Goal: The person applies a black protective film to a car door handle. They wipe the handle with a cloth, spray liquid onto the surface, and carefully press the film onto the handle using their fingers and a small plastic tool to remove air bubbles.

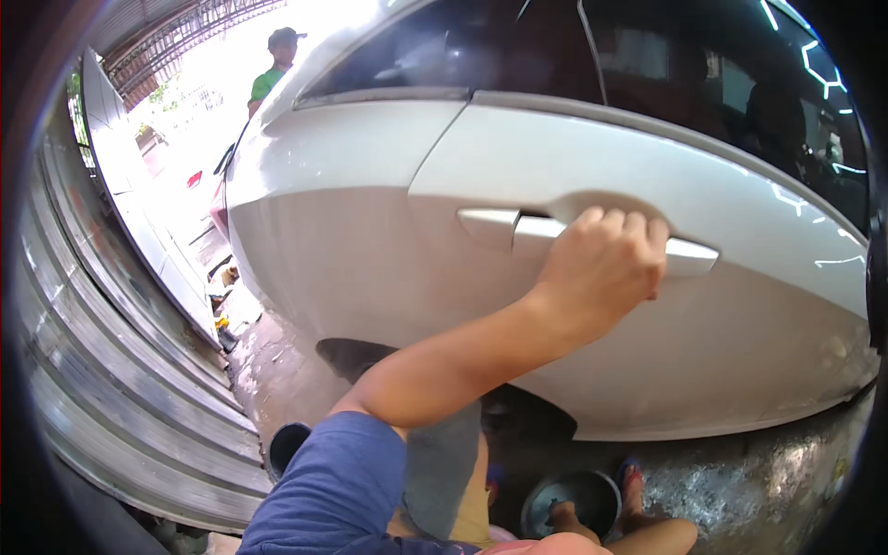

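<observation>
My left hand (610, 254) is closed over the silver-white door handle (694, 257) of a white car, knuckles up, its fingertips hidden behind the handle. The bare forearm reaches up from a blue short sleeve across the lower part of the door (638, 342), which sits flush with the body panel beside it. Below the arm, a grey cloth or garment (444, 462) hangs in front of a tan-clothed leg. My right hand does not show.
On the wet floor, another person's hand (561, 514) is in a dark bucket (606, 495), beside a sandalled foot (633, 481). Another dark bucket (289, 442) stands near the corrugated metal sheeting (111, 379). A person in green (268, 79) stands beyond the car.
</observation>
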The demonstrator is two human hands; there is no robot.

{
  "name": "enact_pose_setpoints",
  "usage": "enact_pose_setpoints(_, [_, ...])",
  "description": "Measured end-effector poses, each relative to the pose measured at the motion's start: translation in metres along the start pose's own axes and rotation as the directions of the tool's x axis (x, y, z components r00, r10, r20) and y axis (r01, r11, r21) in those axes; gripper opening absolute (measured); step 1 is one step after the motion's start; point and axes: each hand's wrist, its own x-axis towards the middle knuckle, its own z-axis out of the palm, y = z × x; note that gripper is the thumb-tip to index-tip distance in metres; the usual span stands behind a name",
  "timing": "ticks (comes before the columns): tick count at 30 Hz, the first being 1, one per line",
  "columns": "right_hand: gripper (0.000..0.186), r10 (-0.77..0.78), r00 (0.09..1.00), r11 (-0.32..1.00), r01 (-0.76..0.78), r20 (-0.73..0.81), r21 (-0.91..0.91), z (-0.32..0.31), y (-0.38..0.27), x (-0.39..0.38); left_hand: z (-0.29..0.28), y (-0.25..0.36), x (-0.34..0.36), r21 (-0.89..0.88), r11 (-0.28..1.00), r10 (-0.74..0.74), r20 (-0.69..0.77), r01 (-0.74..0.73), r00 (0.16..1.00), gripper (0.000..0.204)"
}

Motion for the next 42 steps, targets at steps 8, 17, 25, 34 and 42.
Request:
enact_pose_setpoints(8, [0.031,0.042,0.999,0.999,-0.043,-0.018,-0.026,-0.005,0.007,0.009,-0.029,0.016,-0.012,-0.051,0.996,0.069,0.027,-0.067,0.997,0.049])
enact_pose_setpoints(17, [0.03,0.027,0.999,1.0,-0.028,-0.021,-0.013,-0.007,0.018,0.013,0.026,-0.016,-0.007,-0.004,0.998,0.069,-0.101,-0.069,0.993,0.06])
enact_pose_setpoints(25, [0.029,-0.026,0.991,0.998,0.034,-0.134,0.053,-0.012,0.047,-0.004,0.016,-0.006,-0.021,-0.029,0.995,0.088,-0.251,-0.099,0.964,0.069])
enact_pose_setpoints(34, [0.012,-0.726,0.685,0.612,0.68,0.053,-0.405,-0.053,0.022,0.036,0.047,0.081,-0.211,-0.897,0.402,0.003,0.2,0.182,0.98,0.029])
enact_pose_setpoints(42, [0.04,-0.351,0.934,0.742,0.23,0.073,0.63,-0.194,-0.168,-0.1,0.083,0.119,-0.279,-0.518,-0.089,-0.087,0.855,0.851,0.511,0.034])
